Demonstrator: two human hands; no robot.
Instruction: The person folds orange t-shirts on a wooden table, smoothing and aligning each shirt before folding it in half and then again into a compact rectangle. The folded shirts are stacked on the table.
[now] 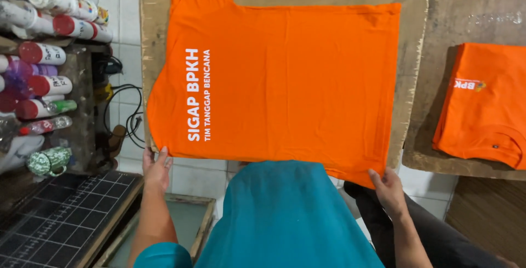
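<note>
Left hand (156, 168) pinches the near left corner of the orange T-shirt (285, 82), right hand (388, 187) grips its near right edge. The shirt lies flat, white print up, on the worn wooden worktop (408, 109). Looks like squaring-up; next calls for an even tug. A folded orange shirt (485, 104) sits far right, paint bottles (46, 54) left.

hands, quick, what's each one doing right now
Left hand: closed on the near edge of the orange shirt.
Right hand: pinching the shirt's near corner.
</note>
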